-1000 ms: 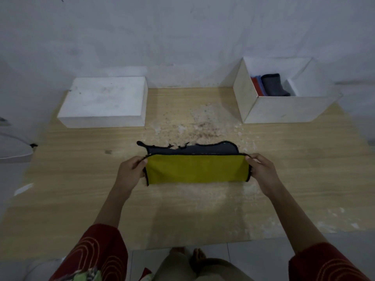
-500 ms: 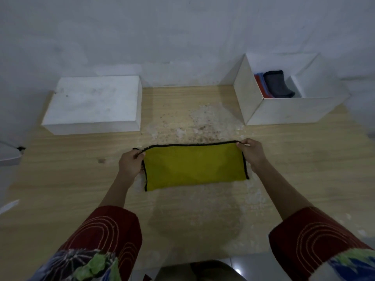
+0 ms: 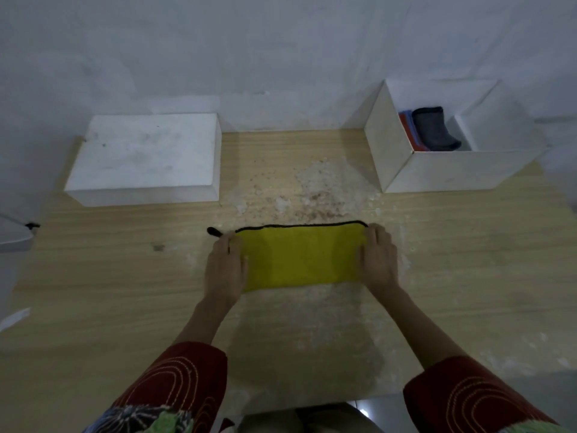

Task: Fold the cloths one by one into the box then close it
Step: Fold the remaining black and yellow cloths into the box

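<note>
**Me:** My hands are flat, with straight fingers. My left hand (image 3: 223, 270) presses down on the left end of the fuzzy yellow cloth with the black edge (image 3: 299, 257). My right hand (image 3: 379, 260) presses down on the right end. They are apart and do not grab anything.

**Friend:** Where is the cloth?

**Me:** It lies on the light wooden table (image 3: 109, 292), right in front of me. It is folded into a long strip. A little black loop (image 3: 214, 240) sticks out by my left fingers.

**Friend:** How much is done?

**Me:** Some of it. The open white cardboard box (image 3: 452, 170) stands at the far right. A folded dark grey cloth (image 3: 434, 129) is in it, with red and blue folded cloths (image 3: 408, 126) just beside it. I think the yellow one needs another fold, and then it goes in. It is the only loose cloth I can see, so it may be the last. After that, the box must be closed.

**Friend:** With what?

**Me:** Maybe the big white block (image 3: 143, 151) at the far left is the lid. I cannot tell.

**Friend:** Is anything in the way?

**Me:** Nothing big lies between the cloth and the box. But white crumbs and brown specks (image 3: 312, 195) sit on the table just behind the cloth. They could stick to it if I drag it, so I would lift it.
</note>
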